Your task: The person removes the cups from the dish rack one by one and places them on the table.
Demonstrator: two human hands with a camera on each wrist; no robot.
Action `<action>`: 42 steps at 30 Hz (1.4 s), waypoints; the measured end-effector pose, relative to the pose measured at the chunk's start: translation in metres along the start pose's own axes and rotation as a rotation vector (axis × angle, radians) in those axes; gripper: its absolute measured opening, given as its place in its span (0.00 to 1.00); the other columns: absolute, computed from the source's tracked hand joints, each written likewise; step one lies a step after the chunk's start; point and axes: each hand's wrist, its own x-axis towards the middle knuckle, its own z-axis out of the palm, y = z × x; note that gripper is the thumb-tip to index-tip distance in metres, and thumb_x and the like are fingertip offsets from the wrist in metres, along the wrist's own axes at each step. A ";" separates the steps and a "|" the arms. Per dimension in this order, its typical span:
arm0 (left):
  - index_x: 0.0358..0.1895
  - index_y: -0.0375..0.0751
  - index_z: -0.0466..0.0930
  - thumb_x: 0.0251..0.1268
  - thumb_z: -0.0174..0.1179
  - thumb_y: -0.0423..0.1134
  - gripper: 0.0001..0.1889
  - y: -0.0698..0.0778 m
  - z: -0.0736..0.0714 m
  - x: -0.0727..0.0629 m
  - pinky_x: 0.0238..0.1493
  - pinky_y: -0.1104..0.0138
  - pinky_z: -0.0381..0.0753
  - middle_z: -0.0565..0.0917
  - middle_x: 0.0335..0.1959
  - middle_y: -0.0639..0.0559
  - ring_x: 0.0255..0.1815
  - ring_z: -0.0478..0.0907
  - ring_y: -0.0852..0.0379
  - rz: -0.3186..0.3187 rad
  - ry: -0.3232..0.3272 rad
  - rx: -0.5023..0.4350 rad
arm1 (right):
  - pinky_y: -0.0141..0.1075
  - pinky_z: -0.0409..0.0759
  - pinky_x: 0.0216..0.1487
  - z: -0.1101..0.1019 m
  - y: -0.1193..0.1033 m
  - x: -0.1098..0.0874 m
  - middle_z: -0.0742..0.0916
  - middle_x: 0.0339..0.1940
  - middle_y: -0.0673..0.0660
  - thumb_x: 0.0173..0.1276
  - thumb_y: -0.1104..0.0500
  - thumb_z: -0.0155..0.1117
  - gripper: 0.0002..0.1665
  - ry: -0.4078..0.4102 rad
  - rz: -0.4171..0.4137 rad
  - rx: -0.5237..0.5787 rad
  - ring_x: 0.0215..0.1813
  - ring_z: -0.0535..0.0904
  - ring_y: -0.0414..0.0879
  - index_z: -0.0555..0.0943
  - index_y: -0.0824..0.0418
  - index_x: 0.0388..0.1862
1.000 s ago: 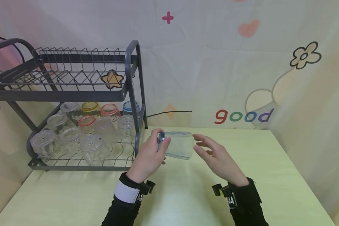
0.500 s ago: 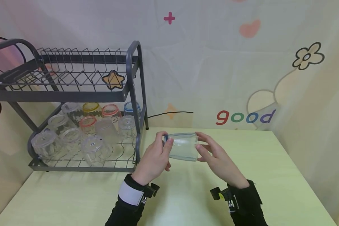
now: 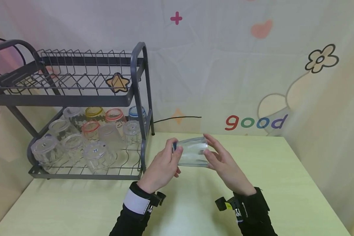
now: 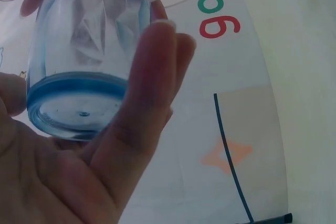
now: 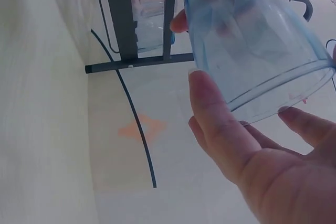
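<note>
A clear, blue-tinted drinking glass (image 3: 193,152) lies sideways in the air above the table, between both hands. My left hand (image 3: 162,164) grips its base end, thumb on the near side. The thick blue base (image 4: 76,90) faces that palm in the left wrist view. At the other end, my right hand (image 3: 228,167) holds the glass near its rim, with thumb and fingers on opposite sides. In the right wrist view the open mouth of the glass (image 5: 252,40) points toward the right palm, and the facets inside show through the wall.
A dark two-tier dish rack (image 3: 59,100) stands at the left. Several upturned glasses (image 3: 97,154) fill its lower shelf, some with yellow, red or blue rings. The pale table (image 3: 283,183) meets a printed cloth backdrop (image 3: 224,65) behind the hands.
The glass has shifted slightly right with my left hand. My right hand has come from just beside the rim into a hold on it, and the rim end has tipped up a little.
</note>
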 end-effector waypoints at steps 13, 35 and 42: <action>0.69 0.41 0.58 0.79 0.32 0.59 0.30 -0.004 -0.003 0.000 0.33 0.63 0.79 0.78 0.43 0.45 0.35 0.78 0.56 0.025 -0.048 0.151 | 0.53 0.78 0.55 0.002 0.002 0.000 0.67 0.68 0.64 0.76 0.54 0.57 0.32 0.079 0.049 -0.013 0.62 0.72 0.64 0.60 0.52 0.75; 0.73 0.40 0.62 0.79 0.43 0.52 0.28 -0.006 -0.005 -0.003 0.51 0.54 0.79 0.76 0.57 0.42 0.51 0.77 0.50 0.028 0.068 0.321 | 0.46 0.83 0.45 0.017 0.006 0.003 0.71 0.65 0.55 0.69 0.46 0.65 0.34 0.210 0.014 -0.217 0.60 0.74 0.55 0.67 0.46 0.71; 0.69 0.42 0.68 0.75 0.54 0.46 0.24 -0.002 -0.023 -0.016 0.38 0.61 0.81 0.77 0.56 0.45 0.48 0.79 0.51 0.023 0.147 0.344 | 0.43 0.81 0.39 0.013 0.004 0.027 0.72 0.63 0.56 0.65 0.40 0.67 0.38 0.198 -0.027 -0.400 0.55 0.76 0.54 0.68 0.44 0.71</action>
